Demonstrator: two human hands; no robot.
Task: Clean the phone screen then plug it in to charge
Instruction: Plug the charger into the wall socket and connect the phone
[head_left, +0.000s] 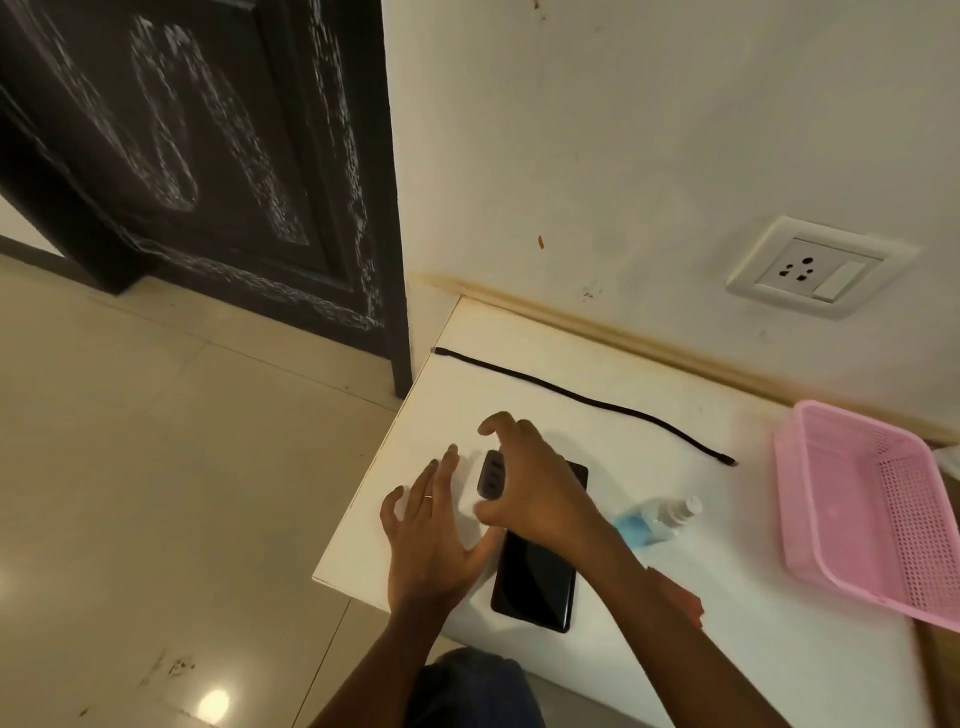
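Phone (535, 577) lies beneath right hand (535, 488), screen up.

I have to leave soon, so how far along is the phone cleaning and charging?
Cleaning looks finished, though I can't confirm it: the black glossy phone lies face up, the blue-liquid spray bottle set aside. In hand: the right hand is closing around the white charger adapter, the left hand open beside it. Left: the black cable lies unconnected and the white wall socket is empty.

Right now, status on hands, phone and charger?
Right hand closing on white charger adapter, grip unconfirmed. Left hand open, flat on table. Phone face-up. Cable loose, wall socket empty.
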